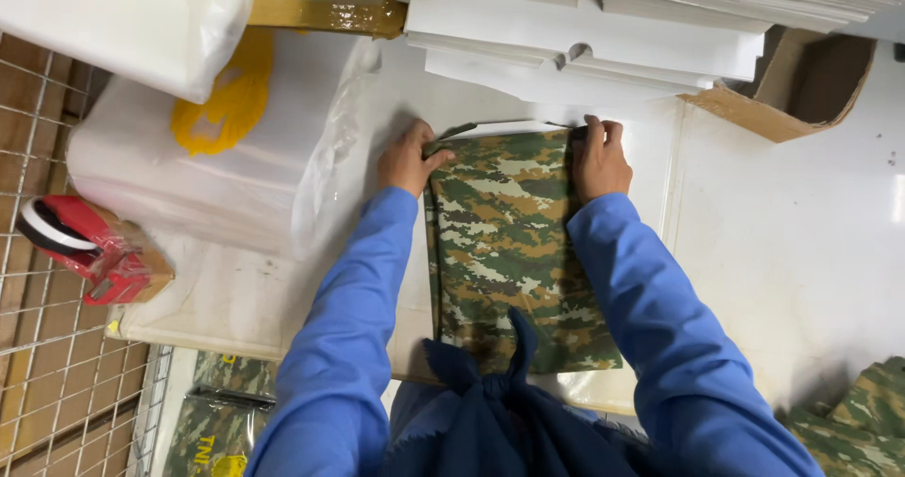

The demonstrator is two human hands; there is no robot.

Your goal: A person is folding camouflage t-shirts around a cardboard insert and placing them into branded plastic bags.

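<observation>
A person in long blue sleeves bends over a white worktable (801, 251) at the centre of the frame, both hands set on the far edge of a folded camouflage garment (509, 241). The left hand (407, 159) lies on the upper left corner of the cloth, fingers curled over the edge and thumb pointing inward, pressing rather than clearly pinching. The right hand (598, 161) is closed on the upper right corner, fingertips tucked over the fold. The garment lies flat and lengthwise between the two forearms, its near end running under a dark blue knotted cloth (490, 402) at the bottom of the frame.

To do this step well, by the look of it, both corners want to be kept level and drawn evenly so the far edge stays straight, with the palms smoothing the cloth before any pressure comes off; an uneven pull would likely skew the fold.

Just left of the garment, clear plastic wrapping (330, 156) drapes over a white bundle with a yellow mark (226, 100). A red tape dispenser (85, 246) rests at the middle left, beside a wire mesh rack (47, 373). A stack of flat white cardboard pieces (603, 34) fills the upper centre, and an open brown carton (801, 86) sits at the upper right. More camouflage fabric (858, 420) shows at the lower right, and packed camouflage items (222, 411) lie at the lower left.
</observation>
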